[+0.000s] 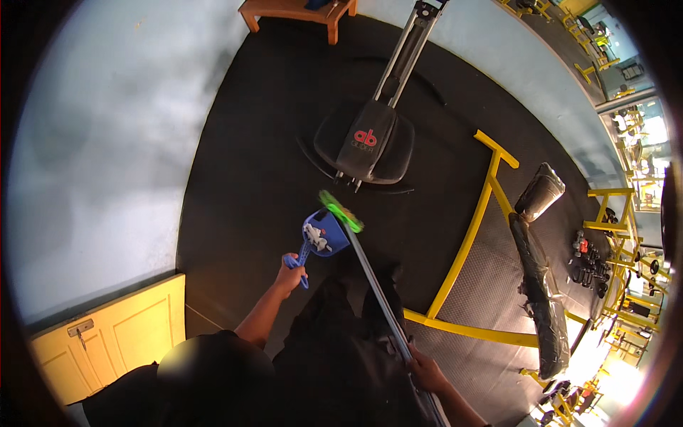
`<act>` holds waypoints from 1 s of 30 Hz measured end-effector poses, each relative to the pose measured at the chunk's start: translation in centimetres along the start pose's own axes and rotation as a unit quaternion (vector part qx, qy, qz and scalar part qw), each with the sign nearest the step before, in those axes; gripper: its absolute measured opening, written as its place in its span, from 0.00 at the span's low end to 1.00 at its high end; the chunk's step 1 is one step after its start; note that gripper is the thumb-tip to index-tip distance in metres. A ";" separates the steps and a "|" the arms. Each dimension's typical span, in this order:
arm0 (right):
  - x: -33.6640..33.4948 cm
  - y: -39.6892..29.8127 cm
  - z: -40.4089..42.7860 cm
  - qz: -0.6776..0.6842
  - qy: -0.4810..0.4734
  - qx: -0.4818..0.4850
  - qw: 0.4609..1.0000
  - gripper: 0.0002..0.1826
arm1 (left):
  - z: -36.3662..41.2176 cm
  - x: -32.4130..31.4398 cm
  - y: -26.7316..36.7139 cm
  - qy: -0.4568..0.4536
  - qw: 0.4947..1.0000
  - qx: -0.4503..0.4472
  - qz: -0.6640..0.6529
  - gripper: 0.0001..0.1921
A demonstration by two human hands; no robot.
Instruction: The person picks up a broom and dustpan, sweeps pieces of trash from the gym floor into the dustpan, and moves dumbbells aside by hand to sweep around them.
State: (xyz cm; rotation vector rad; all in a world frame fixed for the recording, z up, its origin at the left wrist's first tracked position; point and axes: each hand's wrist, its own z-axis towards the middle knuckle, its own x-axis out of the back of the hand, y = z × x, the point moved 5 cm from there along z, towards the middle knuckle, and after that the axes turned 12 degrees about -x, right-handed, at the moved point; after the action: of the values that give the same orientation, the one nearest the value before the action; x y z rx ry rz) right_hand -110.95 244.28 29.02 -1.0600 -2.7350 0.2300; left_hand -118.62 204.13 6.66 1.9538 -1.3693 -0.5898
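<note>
My left hand (291, 276) is closed around the handle of a blue plastic dustpan (335, 238), which holds crumpled whitish litter (317, 237). In my right hand (425, 368) is the grey pole (376, 285) of a broom, gripped low in the picture. The pole runs up and to the left to a bright green broom head (342, 211) with bristles, which lies at the dustpan's open edge. Both are in front of my feet, over the black rubber floor.
An ab glider machine (368, 141) stands just beyond the broom. To the right is a yellow-framed bench (469, 235) with a worn, tape-wrapped pad (549, 331). A yellow door (141, 325) is at lower left, a wooden bench (291, 10) at the top. Dumbbells (589, 267) lie far right.
</note>
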 end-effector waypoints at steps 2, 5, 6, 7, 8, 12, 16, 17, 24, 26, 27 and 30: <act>-0.2 1.5 -1.2 0.038 0.015 -0.053 0.998 0.28 | 0.0 -1.3 0.7 -0.028 1.000 -0.001 -0.005 0.26; -1.0 4.8 -2.0 0.129 0.061 -0.062 0.988 0.29 | 0.2 -2.7 1.0 -0.058 0.998 -0.003 -0.008 0.26; -1.5 6.3 -1.8 0.115 0.090 -0.066 0.987 0.29 | 0.4 -3.4 1.4 -0.067 0.998 -0.003 -0.013 0.27; -2.3 8.0 -1.6 0.106 0.123 -0.077 0.984 0.29 | 0.3 -4.5 1.8 -0.083 0.996 0.020 0.004 0.28; -3.9 10.8 -0.8 0.121 0.130 -0.077 0.981 0.29 | 0.4 -5.2 2.2 -0.097 0.995 0.015 0.012 0.28; -7.7 15.2 -0.4 0.192 0.241 -0.017 0.951 0.29 | 0.7 -6.9 1.3 -0.173 0.984 0.012 0.041 0.32; -10.4 15.3 -2.5 0.332 0.250 -0.058 0.908 0.29 | 1.0 -8.2 0.3 -0.223 0.973 0.023 0.053 0.35; -11.7 16.3 -2.1 0.350 0.259 -0.059 0.898 0.29 | 1.9 -7.8 -1.3 -0.222 0.973 0.029 0.051 0.36; -19.7 22.0 -2.9 0.498 0.224 -0.108 0.831 0.31 | 0.3 -11.2 -5.7 -0.186 0.977 0.019 0.101 0.32; -22.2 23.8 -3.1 0.530 0.215 -0.115 0.812 0.31 | -1.8 -13.7 -6.1 -0.217 0.971 0.024 0.093 0.32; -23.3 24.7 -3.3 0.502 0.255 -0.090 0.822 0.29 | -2.7 -14.3 -6.1 -0.219 0.971 0.018 0.098 0.33; -28.6 28.2 -4.3 0.496 0.312 -0.049 0.809 0.29 | -6.7 -16.4 -6.3 -0.245 0.958 0.007 0.149 0.34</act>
State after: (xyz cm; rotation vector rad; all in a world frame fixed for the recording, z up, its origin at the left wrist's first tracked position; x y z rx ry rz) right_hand -71.00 245.82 23.45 -2.0520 -1.4324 -0.1183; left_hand -115.70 222.72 6.25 1.6215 -1.9295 -0.9565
